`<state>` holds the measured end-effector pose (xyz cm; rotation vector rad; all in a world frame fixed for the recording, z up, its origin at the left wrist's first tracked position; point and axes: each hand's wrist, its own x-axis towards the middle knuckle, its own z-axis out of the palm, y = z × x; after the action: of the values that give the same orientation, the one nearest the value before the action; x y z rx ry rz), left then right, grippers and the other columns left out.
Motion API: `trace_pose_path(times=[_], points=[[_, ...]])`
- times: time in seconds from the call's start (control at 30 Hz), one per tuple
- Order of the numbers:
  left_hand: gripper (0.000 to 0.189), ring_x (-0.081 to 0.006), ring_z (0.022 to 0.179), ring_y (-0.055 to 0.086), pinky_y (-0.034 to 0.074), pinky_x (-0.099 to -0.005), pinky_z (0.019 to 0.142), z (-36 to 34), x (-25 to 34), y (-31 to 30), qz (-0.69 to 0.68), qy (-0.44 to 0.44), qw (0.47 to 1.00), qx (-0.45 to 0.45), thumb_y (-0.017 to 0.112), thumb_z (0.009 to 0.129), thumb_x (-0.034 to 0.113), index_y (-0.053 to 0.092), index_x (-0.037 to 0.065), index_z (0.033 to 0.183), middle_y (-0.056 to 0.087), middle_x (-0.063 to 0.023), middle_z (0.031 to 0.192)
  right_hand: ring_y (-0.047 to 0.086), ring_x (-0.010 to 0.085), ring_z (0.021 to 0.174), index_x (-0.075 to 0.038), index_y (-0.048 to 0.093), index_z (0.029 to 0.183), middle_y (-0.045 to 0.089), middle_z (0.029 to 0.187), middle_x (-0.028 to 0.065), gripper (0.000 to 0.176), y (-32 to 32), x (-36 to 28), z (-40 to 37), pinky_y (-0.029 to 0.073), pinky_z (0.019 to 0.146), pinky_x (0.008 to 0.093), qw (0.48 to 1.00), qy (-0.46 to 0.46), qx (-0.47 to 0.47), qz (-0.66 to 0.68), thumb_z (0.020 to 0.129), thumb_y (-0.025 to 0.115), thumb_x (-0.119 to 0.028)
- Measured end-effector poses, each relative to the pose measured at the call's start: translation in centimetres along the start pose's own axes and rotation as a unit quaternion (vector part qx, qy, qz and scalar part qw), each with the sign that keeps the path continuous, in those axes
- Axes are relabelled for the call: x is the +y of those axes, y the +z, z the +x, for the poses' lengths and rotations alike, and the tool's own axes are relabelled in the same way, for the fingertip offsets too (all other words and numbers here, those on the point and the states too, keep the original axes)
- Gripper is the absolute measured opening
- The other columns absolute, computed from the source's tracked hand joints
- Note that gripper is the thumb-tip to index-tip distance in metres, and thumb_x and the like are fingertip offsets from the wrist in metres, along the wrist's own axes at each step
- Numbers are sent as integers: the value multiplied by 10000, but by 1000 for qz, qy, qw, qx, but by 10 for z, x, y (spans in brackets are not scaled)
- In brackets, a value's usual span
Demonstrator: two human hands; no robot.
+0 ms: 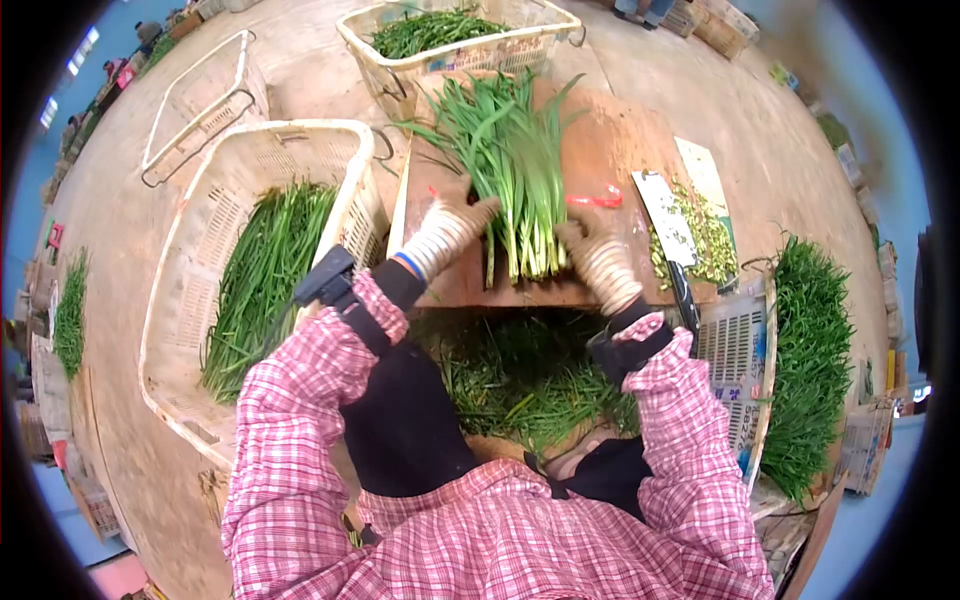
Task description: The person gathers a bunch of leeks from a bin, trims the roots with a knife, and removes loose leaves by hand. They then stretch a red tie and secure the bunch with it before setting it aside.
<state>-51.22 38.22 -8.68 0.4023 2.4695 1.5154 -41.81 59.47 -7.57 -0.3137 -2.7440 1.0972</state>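
A bunch of long green stalks with pale ends (520,200) lies on a brown wooden board (620,130), its cut ends toward me. My left hand (455,228), gloved, is at the left side of the bunch, its fingers reaching to the stalks. My right hand (592,250), also gloved, is at the right side near the pale ends. How far the fingers of either hand close on the stalks is hard to make out. To the right on the board is a broad-bladed knife (664,220) with a black handle, beside a heap of chopped pale pieces (710,240).
A white basket (180,330) with green stalks is on the left. Another basket (480,55) of greens stands behind the board; a third (160,130) is farther left. Right of me, a crate (735,350) holds upright greens (805,370). Loose leaves (530,390) lie below the board.
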Motion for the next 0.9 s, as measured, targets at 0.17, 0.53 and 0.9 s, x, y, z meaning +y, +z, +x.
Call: trace_pose_path(times=[0.17,0.53,0.9], points=[[589,-405,1138,564,450,-392,951,8,15,5,59,-9,998,3,631,855,290,493,-117,1258,579,-316,1194,647,214,753,-12,614,1164,685,861,158,374,9,-10,-6,514,692,335,1000,14,16,-11,849,660,-208],[343,-375,908,648,510,-409,811,6,-6,-36,207,63,967,138,623,856,140,611,59,1189,663,-234,1017,659,331,677,-123,645,1149,671,783,194,288,-21,-1,18,531,642,403,975,18,34,-219,904,556,-245],[236,-340,861,651,516,-431,769,-12,-4,-22,144,146,976,72,592,873,135,636,-34,1032,658,-238,937,643,292,604,-58,647,1055,656,722,175,295,-24,23,31,501,571,396,986,-32,24,-160,930,540,-303]])
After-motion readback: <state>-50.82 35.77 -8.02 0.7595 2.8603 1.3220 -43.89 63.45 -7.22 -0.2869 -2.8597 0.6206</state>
